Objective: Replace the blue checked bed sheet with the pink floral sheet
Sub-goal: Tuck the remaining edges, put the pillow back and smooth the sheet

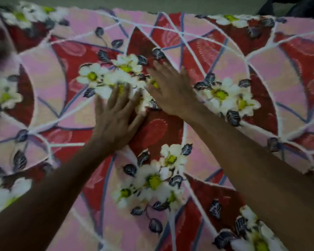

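Pink floral sheet (225,57) lay spread across nearly the whole view. Left hand (116,115) and right hand (170,87) rested flat on it, fingers straight — just beside each other, over the white flower print.

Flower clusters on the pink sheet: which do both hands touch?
The upper-centre cluster: left hand and right hand lie flat on it; no hand is on the right-side cluster or the lower cluster.

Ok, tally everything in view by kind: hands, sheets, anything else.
Hands: 2, the left hand and the right hand, both flat on the cloth
Sheets: 1, the pink floral sheet
Other: 1, a dark object at the top right
Total: 4
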A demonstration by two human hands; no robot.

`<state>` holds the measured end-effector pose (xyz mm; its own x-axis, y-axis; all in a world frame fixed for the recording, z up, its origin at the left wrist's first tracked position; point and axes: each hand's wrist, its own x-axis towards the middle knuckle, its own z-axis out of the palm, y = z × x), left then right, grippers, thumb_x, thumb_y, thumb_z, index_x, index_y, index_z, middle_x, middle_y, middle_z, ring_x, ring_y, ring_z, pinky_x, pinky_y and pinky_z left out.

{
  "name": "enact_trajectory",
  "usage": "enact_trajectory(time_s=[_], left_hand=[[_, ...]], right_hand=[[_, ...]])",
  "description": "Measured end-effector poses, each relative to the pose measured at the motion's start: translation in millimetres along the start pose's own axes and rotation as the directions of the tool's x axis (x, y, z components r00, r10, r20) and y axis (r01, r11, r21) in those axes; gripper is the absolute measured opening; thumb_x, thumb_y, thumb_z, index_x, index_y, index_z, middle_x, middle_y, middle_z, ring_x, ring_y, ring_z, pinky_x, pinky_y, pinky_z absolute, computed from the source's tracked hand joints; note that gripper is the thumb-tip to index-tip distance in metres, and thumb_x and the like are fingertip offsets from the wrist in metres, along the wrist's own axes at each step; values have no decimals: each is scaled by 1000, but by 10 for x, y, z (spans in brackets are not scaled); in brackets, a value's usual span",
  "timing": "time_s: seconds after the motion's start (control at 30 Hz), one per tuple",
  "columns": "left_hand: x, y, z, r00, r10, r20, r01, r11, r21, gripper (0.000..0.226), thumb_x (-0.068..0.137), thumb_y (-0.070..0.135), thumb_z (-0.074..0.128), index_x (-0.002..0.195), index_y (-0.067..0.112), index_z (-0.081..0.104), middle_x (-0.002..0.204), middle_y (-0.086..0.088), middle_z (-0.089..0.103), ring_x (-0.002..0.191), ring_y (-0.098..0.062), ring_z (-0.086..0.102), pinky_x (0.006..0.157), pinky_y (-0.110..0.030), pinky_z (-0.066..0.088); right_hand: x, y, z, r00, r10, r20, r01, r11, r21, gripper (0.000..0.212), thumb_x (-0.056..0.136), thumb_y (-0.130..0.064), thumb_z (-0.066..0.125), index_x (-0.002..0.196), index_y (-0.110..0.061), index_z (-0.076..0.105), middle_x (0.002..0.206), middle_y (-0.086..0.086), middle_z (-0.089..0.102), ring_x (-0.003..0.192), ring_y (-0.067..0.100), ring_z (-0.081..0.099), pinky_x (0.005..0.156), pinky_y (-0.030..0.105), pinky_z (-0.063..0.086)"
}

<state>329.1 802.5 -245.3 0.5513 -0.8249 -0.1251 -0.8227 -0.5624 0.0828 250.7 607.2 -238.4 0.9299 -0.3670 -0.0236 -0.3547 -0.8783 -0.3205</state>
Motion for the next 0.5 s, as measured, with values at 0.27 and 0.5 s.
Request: enact_trajectory(time_s=[0.27,0.5], left_hand=[[-1265,-263,179,972,-235,-21,233,970,-67,68,97,67,20,158,38,12,168,2,7,154,-22,7,117,-66,8],[-3058,-510,289,916,-401,6,401,914,-60,66,99,63,20,159,35,12,168,0,4,155,-23,5,118,-64,8]], right_hand=[[-710,-788,429,995,-103,16,104,987,-120,61,105,-54,27,158,-24,29,167,-1,20,155,25,15,121,62,4],[-1945,-1927,829,987,-159,37,162,982,-100,58,105,-49,32,156,-21,36,166,4,25,154,29,18,119,64,13]])
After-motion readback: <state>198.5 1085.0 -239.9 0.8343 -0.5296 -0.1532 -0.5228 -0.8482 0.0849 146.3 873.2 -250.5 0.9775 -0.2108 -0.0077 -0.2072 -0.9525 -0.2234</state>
